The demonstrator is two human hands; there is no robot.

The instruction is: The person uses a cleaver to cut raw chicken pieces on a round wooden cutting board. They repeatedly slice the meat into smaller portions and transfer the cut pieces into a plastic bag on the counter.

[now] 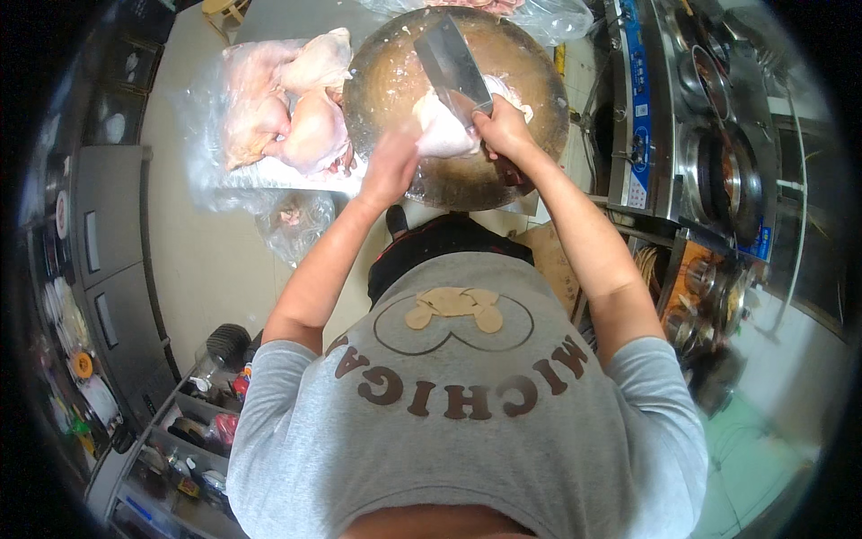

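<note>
My right hand (505,128) is closed on the handle of a broad metal cleaver (452,62), its blade pointing away and up to the left. Beneath the blade, a piece of raw poultry (446,135) rests on a thick round wooden chopping block (397,67). Another pale part of poultry (505,91) shows behind the cleaver. At the left end of the meat is my left hand (394,162), blurred, with its fingers near or on the skin; its grip is unclear. Several raw poultry pieces (313,124) lie on plastic to the left of the block.
Clear plastic with raw meat (488,5) lies beyond the block. A plastic bag with scraps (293,219) hangs below the poultry pieces. On the right stands a metal cooking range (660,135) with pans (731,182). Grey cabinets (111,209) and a shelf with bottles (195,465) are at left.
</note>
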